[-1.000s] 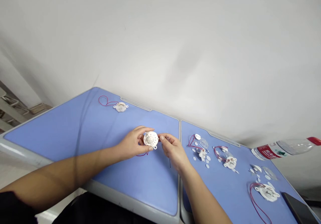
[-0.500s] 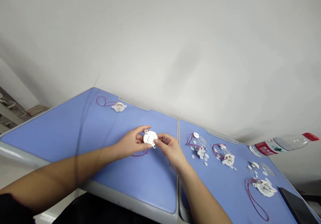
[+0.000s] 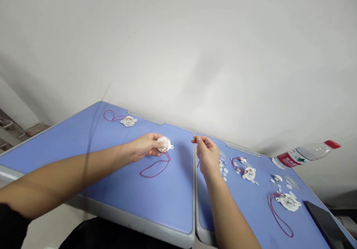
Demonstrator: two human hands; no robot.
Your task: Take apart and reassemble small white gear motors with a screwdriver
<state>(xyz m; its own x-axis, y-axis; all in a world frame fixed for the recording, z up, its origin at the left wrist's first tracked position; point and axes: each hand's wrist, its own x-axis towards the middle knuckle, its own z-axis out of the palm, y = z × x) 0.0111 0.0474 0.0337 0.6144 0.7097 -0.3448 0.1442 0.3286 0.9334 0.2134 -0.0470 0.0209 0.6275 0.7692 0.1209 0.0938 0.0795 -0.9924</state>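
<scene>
My left hand (image 3: 149, 145) pinches a round white part (image 3: 164, 144) with a mounting ear on its right side, above the left blue table. A red wire loop (image 3: 156, 169) hangs from this part toward the tabletop. To the right, over the seam between the two tables, my right hand (image 3: 206, 152) is raised apart from the part, its fingers curled and thumb against the index finger. Whatever lies between those fingertips is too small to make out.
A similar white part (image 3: 128, 121) with red wire lies at the back left. On the right table (image 3: 237, 211) are white assemblies (image 3: 249, 173) (image 3: 289, 202), small white discs, a bottle (image 3: 304, 155) and a black phone (image 3: 329, 223). A wall (image 3: 178, 48) stands behind.
My right hand has let go of the white part and moved right. My left hand has turned the part, so another face shows, and its red wire loop is now more visible.
</scene>
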